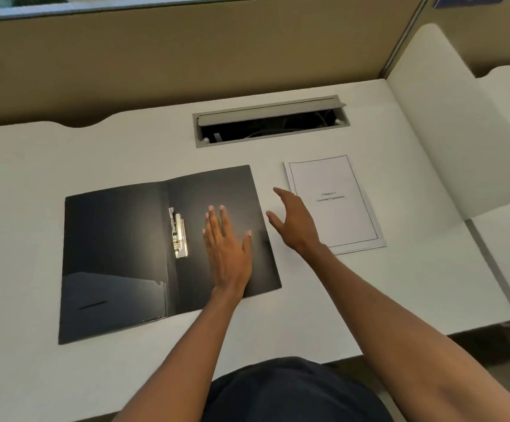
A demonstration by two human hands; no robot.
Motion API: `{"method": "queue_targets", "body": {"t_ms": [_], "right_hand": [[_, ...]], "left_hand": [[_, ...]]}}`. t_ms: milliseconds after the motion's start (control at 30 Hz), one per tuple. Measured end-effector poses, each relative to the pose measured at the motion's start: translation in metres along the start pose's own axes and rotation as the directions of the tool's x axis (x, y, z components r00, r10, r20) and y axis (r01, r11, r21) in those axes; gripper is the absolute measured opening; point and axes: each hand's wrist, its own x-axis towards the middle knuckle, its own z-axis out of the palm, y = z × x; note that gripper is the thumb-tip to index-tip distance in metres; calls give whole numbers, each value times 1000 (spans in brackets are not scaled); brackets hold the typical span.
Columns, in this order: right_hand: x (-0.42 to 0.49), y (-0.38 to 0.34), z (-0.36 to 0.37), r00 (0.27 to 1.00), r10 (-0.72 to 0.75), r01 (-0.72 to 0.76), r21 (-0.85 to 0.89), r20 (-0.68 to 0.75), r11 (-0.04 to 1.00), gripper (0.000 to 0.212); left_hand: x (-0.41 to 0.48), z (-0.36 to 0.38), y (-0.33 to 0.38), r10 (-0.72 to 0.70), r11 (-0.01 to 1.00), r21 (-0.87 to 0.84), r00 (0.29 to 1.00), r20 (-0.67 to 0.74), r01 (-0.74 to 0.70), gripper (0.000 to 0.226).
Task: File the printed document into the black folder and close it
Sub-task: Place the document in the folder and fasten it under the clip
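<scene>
Right of the open folder (168, 254), the document (332, 202) looks light, floppy; lift its near edge. Left hand (227, 248) flat, right hand (293, 220) spread, both empty.

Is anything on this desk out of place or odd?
Only the cable hatch at the back of the desk: its lid is propped open, showing cables. The folder and the document lie flat and undamaged.
</scene>
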Motion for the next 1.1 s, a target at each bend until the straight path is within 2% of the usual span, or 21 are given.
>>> {"method": "queue_targets", "body": {"t_ms": [267,367,600,767,867,1100], "right_hand": [[4,98,-95,994,97,-99,-39,-48,994,62],[4,109,-105,993,102,-105,-40,-66,994,62],[12,147,-134,976,192,-204,-133,-98,970,63],[15,158,-139,936,344,-351,-215,-68,911,65],[17,159,-139,925,375,-379,-207,-57,902,58],[19,155,-134,912,409,-405,-115,12,907,49]], "left_hand": [[-2,61,118,4,996,-89,997,79,3,79],[2,72,125,-28,994,-103,991,127,42,77],[17,102,157,-282,942,-132,941,187,308,66],[29,112,168,-415,895,-99,893,174,436,36],[33,116,173,-498,849,-101,850,172,518,22],[35,123,181,-557,802,-161,818,146,575,35]]}}
